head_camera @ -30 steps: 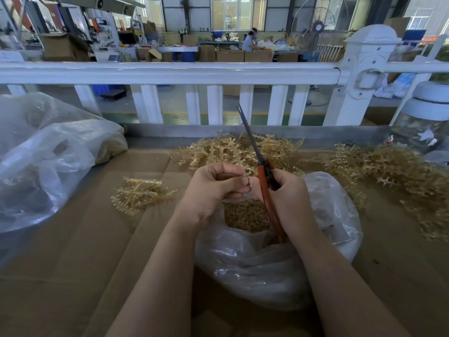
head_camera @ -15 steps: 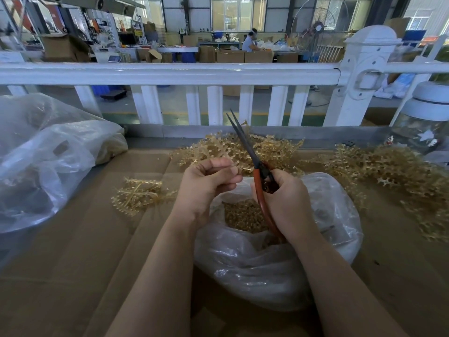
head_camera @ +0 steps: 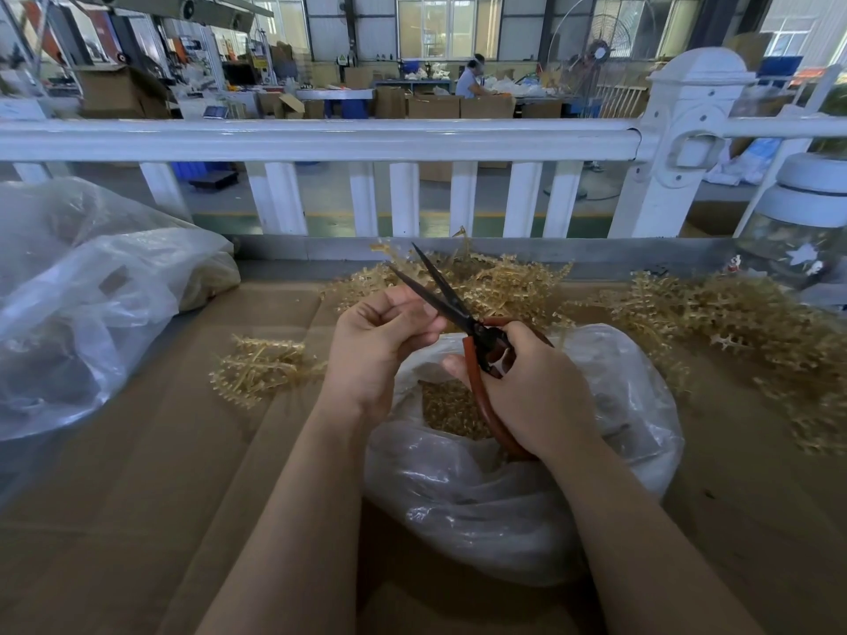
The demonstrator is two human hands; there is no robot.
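My right hand grips the orange handles of a pair of scissors. Their dark blades point up and left and stand parted. My left hand is curled just left of the blades, fingertips against the lower blade; I see nothing in it. Both hands hover over an open clear plastic bag with small tan plastic pieces inside.
Tan plastic sprues lie in a pile behind the hands, a larger heap at right and a small bunch at left. A big plastic bag fills the left. A white railing borders the cardboard-covered table. A jar stands far right.
The scissor blades, closed a second ago, have opened and tilted further left. My left hand has risen slightly toward the blades.
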